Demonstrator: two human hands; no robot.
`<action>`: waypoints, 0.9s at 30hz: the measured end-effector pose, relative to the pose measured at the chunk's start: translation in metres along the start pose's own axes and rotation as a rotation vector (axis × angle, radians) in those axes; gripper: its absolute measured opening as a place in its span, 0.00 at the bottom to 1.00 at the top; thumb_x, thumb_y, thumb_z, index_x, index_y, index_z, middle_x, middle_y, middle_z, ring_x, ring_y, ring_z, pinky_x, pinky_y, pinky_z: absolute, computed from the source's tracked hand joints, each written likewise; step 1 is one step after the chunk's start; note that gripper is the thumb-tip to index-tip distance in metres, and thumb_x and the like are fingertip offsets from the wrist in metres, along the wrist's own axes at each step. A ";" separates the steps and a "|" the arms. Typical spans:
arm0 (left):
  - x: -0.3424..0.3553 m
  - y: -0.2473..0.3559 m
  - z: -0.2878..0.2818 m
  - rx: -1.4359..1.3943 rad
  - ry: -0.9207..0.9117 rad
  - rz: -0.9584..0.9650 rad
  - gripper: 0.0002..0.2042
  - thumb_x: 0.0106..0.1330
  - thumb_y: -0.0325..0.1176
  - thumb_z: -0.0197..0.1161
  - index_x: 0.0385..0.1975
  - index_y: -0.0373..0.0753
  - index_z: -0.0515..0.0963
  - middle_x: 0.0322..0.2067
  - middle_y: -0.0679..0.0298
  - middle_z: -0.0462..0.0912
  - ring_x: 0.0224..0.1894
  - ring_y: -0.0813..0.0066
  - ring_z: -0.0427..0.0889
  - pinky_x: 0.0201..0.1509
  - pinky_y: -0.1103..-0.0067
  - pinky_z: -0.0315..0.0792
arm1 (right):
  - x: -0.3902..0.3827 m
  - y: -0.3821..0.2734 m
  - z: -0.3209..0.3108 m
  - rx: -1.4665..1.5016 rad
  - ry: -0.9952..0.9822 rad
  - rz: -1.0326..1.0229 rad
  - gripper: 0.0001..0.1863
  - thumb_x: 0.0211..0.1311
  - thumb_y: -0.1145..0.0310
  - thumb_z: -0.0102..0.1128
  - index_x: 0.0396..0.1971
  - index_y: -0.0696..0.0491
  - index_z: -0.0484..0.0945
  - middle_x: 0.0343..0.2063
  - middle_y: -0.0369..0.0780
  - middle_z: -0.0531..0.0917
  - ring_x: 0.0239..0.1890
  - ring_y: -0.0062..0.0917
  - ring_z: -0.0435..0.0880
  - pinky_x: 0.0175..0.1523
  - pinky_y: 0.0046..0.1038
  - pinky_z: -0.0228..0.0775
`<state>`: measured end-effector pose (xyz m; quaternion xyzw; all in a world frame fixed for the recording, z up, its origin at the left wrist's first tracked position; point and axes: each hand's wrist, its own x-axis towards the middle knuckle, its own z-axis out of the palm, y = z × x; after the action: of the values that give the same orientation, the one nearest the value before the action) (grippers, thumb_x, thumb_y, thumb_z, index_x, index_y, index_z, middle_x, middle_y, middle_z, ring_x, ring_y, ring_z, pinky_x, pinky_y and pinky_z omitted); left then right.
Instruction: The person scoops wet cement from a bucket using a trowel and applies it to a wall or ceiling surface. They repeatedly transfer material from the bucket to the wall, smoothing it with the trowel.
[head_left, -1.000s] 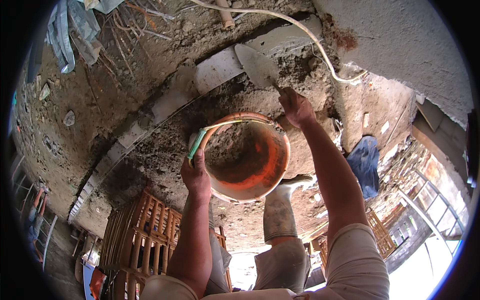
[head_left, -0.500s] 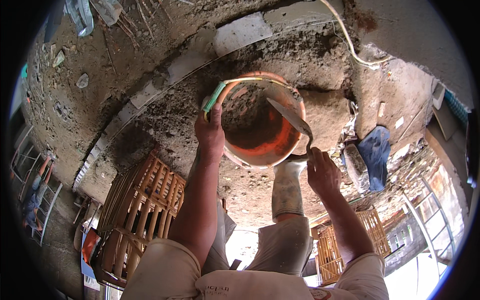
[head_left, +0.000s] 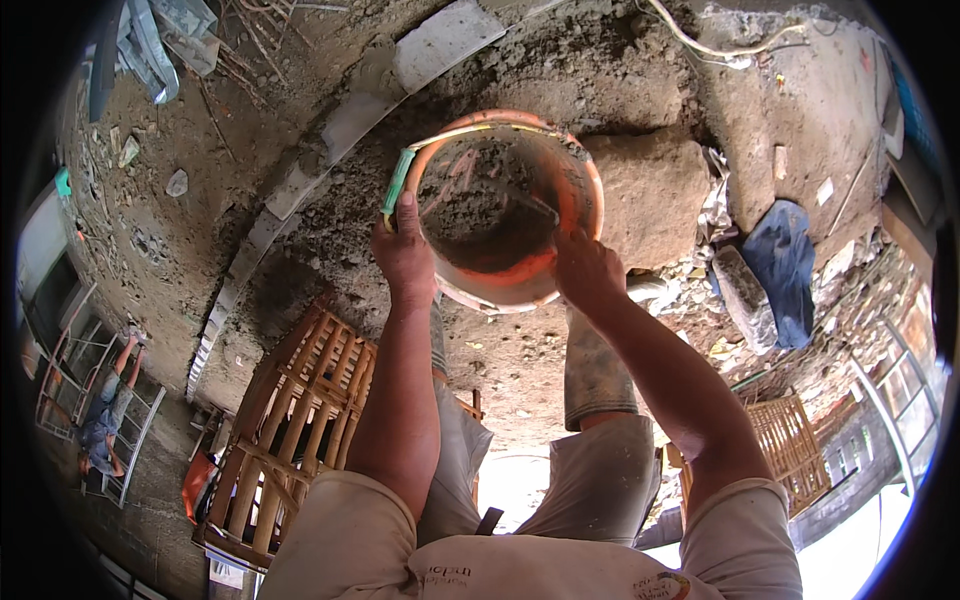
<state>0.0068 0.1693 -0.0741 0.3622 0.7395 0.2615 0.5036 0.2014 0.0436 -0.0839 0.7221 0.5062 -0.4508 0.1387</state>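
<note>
An orange bucket is held tilted in front of me, with grey-brown mortar inside. My left hand grips its left rim, thumb on top, just below the green sleeve of the wire handle. Inside the bucket's right side, my right hand is closed around the handle of a trowel. Only the metal neck of the trowel shows clearly; its blade lies in or against the mortar and is hard to make out.
Pale slabs form a curved edging beyond the bucket. Slatted wooden crates stand left and right behind my arms. Dark blue cloth lies beside a stone block. At far left, a person is near a metal ladder frame.
The trowel has gone from above the bucket's right rim down into the mortar, my right hand moving left and away from me with it. The bucket sits slightly farther left and up in view.
</note>
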 end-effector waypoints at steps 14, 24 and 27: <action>-0.002 0.002 0.006 0.009 -0.038 0.047 0.18 0.68 0.47 0.64 0.34 0.34 0.79 0.23 0.75 0.71 0.26 0.86 0.64 0.30 0.82 0.60 | -0.001 -0.043 -0.041 -0.175 -0.118 -0.308 0.10 0.60 0.68 0.57 0.40 0.52 0.82 0.37 0.42 0.82 0.39 0.34 0.85 0.40 0.35 0.78; -0.002 0.000 0.002 0.044 -0.129 0.061 0.17 0.70 0.46 0.62 0.38 0.35 0.80 0.26 0.73 0.76 0.29 0.85 0.70 0.33 0.82 0.67 | 0.009 -0.002 0.006 -0.097 -0.005 -0.275 0.16 0.61 0.70 0.54 0.50 0.48 0.76 0.43 0.40 0.79 0.46 0.35 0.81 0.48 0.40 0.76; -0.010 0.002 0.004 0.031 -0.069 0.110 0.17 0.70 0.46 0.62 0.38 0.34 0.80 0.25 0.71 0.78 0.29 0.84 0.72 0.33 0.82 0.67 | -0.007 0.010 -0.010 -0.156 -0.021 -0.307 0.14 0.61 0.69 0.54 0.47 0.49 0.76 0.42 0.41 0.78 0.43 0.36 0.82 0.47 0.38 0.77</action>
<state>0.0133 0.1624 -0.0685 0.4190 0.7046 0.2646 0.5078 0.2138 0.0411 -0.0752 0.6187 0.6424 -0.4335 0.1289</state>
